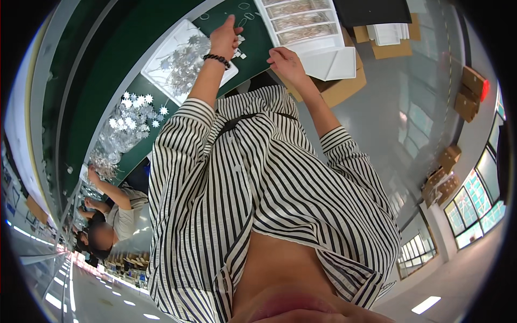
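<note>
My left hand [225, 40], with a dark beaded bracelet at the wrist, is over the green tabletop [259, 40]. One finger is stretched out and the others are partly bent and apart; I see nothing held. Beside it lie small white square pieces [241, 55], and past the fingertips are thin pale loops [249, 16]. A white tray [153, 65] heaped with silvery star-shaped pieces [186, 67] stands left of this hand. My right hand [286, 63] hovers near the table's edge, fingers curled together; whatever they hold is too small to make out.
A white compartmented tray [274, 24] with bundles of thin wire-like pieces lies at the far right, by white foam sheets [336, 64] and an open cardboard box [350, 89]. More silver stars [132, 113] are piled leftward. Another person [121, 218] works farther left.
</note>
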The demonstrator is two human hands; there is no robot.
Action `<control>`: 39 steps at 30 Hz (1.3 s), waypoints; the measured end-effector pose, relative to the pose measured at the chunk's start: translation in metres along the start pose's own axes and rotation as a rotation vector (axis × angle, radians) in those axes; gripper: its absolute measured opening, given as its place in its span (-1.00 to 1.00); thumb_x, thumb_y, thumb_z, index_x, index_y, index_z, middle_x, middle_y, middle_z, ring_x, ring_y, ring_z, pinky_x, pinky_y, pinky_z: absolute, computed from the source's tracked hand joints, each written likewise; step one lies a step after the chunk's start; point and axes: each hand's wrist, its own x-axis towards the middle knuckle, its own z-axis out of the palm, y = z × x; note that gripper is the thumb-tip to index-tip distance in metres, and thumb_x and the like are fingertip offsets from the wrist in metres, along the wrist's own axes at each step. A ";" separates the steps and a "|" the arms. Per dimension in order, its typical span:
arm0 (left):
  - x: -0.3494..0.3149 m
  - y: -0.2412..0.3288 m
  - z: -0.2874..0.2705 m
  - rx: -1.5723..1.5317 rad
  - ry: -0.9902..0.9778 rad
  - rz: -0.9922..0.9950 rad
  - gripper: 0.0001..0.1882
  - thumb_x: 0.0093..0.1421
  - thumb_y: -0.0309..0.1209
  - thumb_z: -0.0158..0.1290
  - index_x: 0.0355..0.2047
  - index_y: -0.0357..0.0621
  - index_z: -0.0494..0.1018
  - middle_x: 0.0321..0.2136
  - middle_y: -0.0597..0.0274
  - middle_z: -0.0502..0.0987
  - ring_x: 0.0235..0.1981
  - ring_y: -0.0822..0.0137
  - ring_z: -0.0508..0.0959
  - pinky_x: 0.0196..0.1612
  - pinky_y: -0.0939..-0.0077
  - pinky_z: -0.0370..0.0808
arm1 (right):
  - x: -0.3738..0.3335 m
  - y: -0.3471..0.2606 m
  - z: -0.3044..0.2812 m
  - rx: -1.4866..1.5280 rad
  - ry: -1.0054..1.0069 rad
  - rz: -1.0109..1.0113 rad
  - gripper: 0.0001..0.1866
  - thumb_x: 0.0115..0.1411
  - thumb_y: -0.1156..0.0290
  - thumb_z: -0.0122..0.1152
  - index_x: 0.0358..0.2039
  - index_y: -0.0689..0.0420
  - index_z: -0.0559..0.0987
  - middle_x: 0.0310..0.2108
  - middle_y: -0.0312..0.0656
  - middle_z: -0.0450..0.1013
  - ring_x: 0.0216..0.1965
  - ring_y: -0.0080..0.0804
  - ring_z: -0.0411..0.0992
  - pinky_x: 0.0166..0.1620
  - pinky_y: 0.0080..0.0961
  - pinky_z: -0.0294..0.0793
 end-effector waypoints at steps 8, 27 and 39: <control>-0.070 -0.017 -0.080 -0.338 -0.185 -0.119 -0.70 0.23 -0.39 0.08 -0.07 -0.28 0.45 -0.24 0.04 0.53 -0.44 0.42 0.42 -0.47 0.66 0.33 | 0.031 0.012 0.016 -0.063 -0.075 -0.197 -0.79 0.20 0.36 0.14 -0.25 0.18 0.63 -0.46 -0.26 0.54 -0.41 -0.43 0.47 -0.32 -0.51 0.46; -0.109 -0.060 -0.134 -0.630 -0.055 -0.121 -0.63 0.27 -0.51 0.05 0.08 -0.33 0.37 -0.11 -0.04 0.53 -0.19 0.16 0.57 -0.12 0.43 0.60 | 0.144 -0.047 -0.098 -1.136 0.348 -0.936 -0.70 0.09 0.44 0.25 -0.11 0.10 0.58 -0.31 -0.13 0.57 -0.40 -0.24 0.49 -0.30 -0.37 0.49; -0.107 -0.066 -0.136 -0.579 0.029 -0.150 -0.66 0.26 -0.48 0.06 0.04 -0.29 0.40 -0.19 0.04 0.54 -0.27 0.24 0.55 -0.21 0.49 0.58 | 0.170 -0.069 -0.133 -1.396 0.023 -0.769 -0.78 0.12 0.47 0.20 -0.18 0.10 0.56 -0.27 -0.12 0.53 -0.34 -0.18 0.47 -0.22 -0.33 0.48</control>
